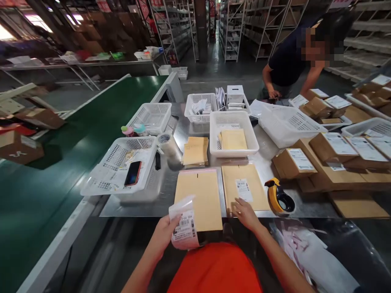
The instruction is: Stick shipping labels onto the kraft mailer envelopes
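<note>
My left hand (164, 234) holds a small white plastic pouch with a barcode label (184, 225) near the table's front edge, over the lower corner of a plain kraft envelope (200, 198). My right hand (245, 213) rests with fingers spread on the near edge of a second kraft envelope (244, 188) that carries a white shipping label (244, 190). A yellow and black tape dispenser (278, 197) sits just right of that hand.
White baskets (233, 151) hold envelopes; another basket (120, 167) holds a phone (133, 173). A stack of envelopes (196, 151) and a tape roll (165, 139) lie behind. Labelled cartons (332, 152) fill the right. A green conveyor (76, 142) runs left. A co-worker (293, 57) leans over boxes.
</note>
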Demonstrator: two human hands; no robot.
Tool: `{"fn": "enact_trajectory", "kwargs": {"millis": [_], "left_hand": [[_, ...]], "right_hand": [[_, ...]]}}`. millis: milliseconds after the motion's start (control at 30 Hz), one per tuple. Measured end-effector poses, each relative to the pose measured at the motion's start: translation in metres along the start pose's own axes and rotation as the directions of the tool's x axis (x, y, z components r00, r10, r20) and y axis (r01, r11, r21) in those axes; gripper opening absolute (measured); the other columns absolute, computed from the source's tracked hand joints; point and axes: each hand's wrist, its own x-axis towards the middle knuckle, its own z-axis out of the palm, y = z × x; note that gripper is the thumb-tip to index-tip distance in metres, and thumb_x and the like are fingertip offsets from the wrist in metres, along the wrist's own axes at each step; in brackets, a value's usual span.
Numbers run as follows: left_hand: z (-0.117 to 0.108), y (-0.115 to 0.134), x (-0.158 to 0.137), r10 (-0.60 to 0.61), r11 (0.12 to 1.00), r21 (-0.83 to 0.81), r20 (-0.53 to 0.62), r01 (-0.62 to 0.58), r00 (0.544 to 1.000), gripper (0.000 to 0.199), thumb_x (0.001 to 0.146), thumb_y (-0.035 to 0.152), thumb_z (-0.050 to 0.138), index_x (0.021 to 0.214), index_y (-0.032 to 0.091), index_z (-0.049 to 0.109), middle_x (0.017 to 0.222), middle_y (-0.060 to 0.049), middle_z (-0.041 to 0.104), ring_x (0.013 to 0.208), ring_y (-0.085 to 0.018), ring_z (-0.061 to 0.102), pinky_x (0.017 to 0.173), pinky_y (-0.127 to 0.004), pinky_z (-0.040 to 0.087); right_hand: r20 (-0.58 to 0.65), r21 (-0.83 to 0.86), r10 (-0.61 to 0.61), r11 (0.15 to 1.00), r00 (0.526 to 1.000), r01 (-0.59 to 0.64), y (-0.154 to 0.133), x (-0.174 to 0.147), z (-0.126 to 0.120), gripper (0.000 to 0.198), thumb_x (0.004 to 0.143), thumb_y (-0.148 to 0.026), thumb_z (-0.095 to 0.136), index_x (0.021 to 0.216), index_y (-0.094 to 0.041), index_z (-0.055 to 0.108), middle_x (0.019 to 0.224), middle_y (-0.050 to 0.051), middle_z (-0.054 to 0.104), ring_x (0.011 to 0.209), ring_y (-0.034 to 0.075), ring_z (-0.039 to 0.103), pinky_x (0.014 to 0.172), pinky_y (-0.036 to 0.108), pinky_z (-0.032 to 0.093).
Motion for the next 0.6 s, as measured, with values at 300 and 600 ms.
{"fn": "enact_trajectory", "kwargs": {"millis": [300, 600], "left_hand": [[0.015, 0.007, -0.004, 0.043, 0.984, -0.177, 0.185, -0.01, 0.982, 0.064, 0.061, 0.065, 0.079, 0.091, 0.008, 0.074, 0.085, -0.011, 0.072, 0.078, -0.024, 0.064, 0.075, -0.032, 0.05], [0.036, -0.027, -0.013, 0.111, 0.989, 0.07, 0.25, -0.132, 0.962, 0.069, 0.055, 0.073, 0.078, 0.089, 0.013, 0.077, 0.089, -0.014, 0.074, 0.089, -0.032, 0.067, 0.082, -0.039, 0.054]], "right_hand": [[0.347, 0.848, 0.198, 0.35, 0.917, -0.397, -0.137, 0.038, 0.01, 0.046, 0.074, -0.056, 0.066, 0.064, -0.018, 0.044, 0.061, -0.004, 0.039, 0.06, 0.009, 0.035, 0.056, 0.024, 0.029], [0.445, 0.823, 0.445, 0.139, 0.777, -0.551, -0.112, 0.046, 0.031, 0.054, 0.068, -0.069, 0.064, 0.069, -0.02, 0.042, 0.066, -0.002, 0.043, 0.062, 0.012, 0.042, 0.059, 0.027, 0.039]]}}
